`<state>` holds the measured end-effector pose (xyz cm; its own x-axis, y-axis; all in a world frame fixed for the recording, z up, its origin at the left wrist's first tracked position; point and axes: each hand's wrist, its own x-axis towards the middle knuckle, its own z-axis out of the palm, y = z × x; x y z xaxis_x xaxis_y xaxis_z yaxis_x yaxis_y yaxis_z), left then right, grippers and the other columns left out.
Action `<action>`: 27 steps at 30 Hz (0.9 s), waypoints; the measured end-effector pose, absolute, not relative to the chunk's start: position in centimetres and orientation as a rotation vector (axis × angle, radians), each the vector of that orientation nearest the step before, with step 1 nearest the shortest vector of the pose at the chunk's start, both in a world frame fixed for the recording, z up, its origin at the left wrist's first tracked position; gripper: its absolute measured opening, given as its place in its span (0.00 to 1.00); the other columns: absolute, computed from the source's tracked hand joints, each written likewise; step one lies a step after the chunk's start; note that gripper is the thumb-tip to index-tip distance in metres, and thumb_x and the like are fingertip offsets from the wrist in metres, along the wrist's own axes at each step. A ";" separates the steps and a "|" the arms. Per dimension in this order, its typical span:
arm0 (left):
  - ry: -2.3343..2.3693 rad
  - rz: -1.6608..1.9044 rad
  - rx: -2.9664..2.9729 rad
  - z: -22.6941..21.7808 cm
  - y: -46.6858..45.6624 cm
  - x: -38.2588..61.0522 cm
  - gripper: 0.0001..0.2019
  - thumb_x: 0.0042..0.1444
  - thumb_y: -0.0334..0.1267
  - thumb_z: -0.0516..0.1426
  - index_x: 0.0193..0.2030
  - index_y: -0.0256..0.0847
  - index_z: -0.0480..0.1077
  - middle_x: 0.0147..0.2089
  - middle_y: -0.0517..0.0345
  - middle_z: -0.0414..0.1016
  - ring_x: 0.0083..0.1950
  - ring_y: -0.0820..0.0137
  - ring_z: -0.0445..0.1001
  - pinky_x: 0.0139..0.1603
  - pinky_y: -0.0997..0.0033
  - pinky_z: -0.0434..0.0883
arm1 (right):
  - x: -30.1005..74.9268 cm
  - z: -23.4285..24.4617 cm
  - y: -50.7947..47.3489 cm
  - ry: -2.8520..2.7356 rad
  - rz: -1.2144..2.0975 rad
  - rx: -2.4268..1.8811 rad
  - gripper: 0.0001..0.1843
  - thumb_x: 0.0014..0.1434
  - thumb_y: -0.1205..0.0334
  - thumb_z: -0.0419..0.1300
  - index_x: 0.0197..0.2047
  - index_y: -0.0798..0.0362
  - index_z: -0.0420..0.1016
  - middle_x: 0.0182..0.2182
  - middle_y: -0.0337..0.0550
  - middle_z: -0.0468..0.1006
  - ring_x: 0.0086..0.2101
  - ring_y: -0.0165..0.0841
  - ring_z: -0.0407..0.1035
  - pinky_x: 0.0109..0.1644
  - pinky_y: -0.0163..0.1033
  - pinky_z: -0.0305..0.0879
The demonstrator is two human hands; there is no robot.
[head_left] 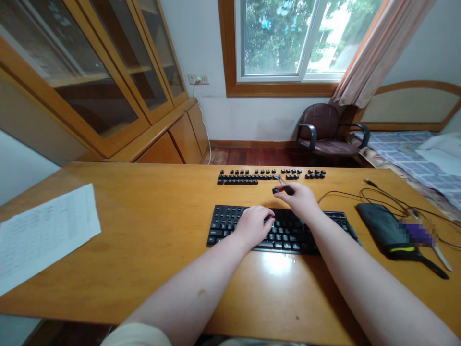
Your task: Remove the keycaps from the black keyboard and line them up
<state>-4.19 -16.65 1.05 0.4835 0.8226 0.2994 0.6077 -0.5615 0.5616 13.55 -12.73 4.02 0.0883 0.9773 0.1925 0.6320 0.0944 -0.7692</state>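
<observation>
A black keyboard lies on the wooden desk, its upper rows partly without keycaps. My left hand rests on its middle, fingers bent over the keys and the thumb a little apart from them. Above the keyboard's far edge, my right hand is closed around a keycap puller with a black handle and thin metal wires pointing away from me. A single black keycap sits at the fingertips of that hand. Beyond, removed keycaps are laid out in rows along the desk's far edge.
Printed paper sheets lie at the left of the desk. On the right are a dark pouch-like object with a yellow stripe, a blurred purple item and a coiled cable. A chair stands behind the desk.
</observation>
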 end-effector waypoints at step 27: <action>1.258 0.775 2.349 1.1 -16.5 -4.0 0.07 0.56 0.35 0.53 0.36 0.42 0.73 0.37 0.57 0.76 0.40 0.66 0.72 0.43 0.66 0.67 | 10.7 -0.3 -3.7 -2.005 0.332 -1.963 0.15 0.52 0.55 0.59 0.40 0.52 0.78 0.36 0.51 0.79 0.38 0.39 0.72 0.40 0.37 0.63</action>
